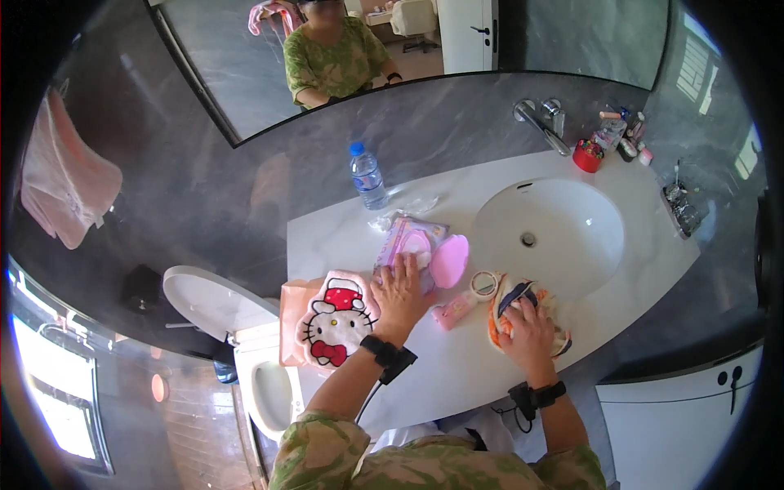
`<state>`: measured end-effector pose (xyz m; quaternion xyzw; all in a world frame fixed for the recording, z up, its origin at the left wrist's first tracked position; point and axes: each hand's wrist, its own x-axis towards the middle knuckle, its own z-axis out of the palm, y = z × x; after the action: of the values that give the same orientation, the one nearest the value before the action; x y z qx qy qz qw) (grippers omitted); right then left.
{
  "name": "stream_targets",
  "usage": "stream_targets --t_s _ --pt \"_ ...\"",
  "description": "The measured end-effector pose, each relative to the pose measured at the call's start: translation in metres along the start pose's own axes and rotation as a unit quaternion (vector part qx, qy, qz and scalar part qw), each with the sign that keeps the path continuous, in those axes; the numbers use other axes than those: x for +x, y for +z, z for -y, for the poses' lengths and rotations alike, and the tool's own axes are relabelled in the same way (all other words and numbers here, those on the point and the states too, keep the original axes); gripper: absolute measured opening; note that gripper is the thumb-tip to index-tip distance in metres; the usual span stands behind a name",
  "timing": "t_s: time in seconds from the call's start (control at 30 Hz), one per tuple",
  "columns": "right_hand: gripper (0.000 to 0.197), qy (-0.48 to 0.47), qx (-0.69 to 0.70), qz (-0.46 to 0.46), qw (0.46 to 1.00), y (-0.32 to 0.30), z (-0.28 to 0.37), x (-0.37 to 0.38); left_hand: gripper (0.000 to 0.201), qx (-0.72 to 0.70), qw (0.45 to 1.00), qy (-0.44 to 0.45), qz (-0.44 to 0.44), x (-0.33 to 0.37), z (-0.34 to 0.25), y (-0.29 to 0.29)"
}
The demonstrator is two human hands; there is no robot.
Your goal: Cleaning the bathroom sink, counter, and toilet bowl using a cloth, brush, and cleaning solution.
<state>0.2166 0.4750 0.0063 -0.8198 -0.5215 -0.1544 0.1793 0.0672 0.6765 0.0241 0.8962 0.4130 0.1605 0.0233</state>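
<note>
My left hand (400,294) lies on a purple-and-pink pack of wipes (390,249), its fingers stretched toward the pack's opening. The pack's pink flip lid (449,261) stands open beside the fingertips. Bent fingers of my right hand (529,331) grip a bunched cream, orange and navy cloth item (498,314) at the counter's front; its exact kind is unclear. Between the hands lie a small pink packet or case (453,312) and a round white-rimmed object (484,284). A white cartoon-cat pouch (339,327) with red bows rests left of my left wrist.
The white counter (392,392) holds a sink (563,237) behind my right hand. A water bottle (368,177) and crumpled clear plastic (404,214) stand at the back. A red tub (588,155) is below the tap (543,128). A toilet (269,384) adjoins the left end.
</note>
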Motion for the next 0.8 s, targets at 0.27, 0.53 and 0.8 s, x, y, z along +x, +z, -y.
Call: stream_targets --t_s 0.27,0.53,0.8 --pt "0.04 -0.009 0.006 0.034 0.999 -0.002 -0.007 0.004 0.043 -0.048 0.998 0.029 -0.004 0.072 0.017 0.04" --pt "0.04 -0.016 0.015 0.068 0.997 -0.006 -0.006 0.007 0.046 -0.085 0.994 0.059 0.022 0.155 -0.002 0.08" --pt "0.04 -0.022 0.043 0.061 0.997 -0.005 -0.015 0.008 0.059 -0.206 0.949 -0.128 -0.202 0.154 0.032 0.108"
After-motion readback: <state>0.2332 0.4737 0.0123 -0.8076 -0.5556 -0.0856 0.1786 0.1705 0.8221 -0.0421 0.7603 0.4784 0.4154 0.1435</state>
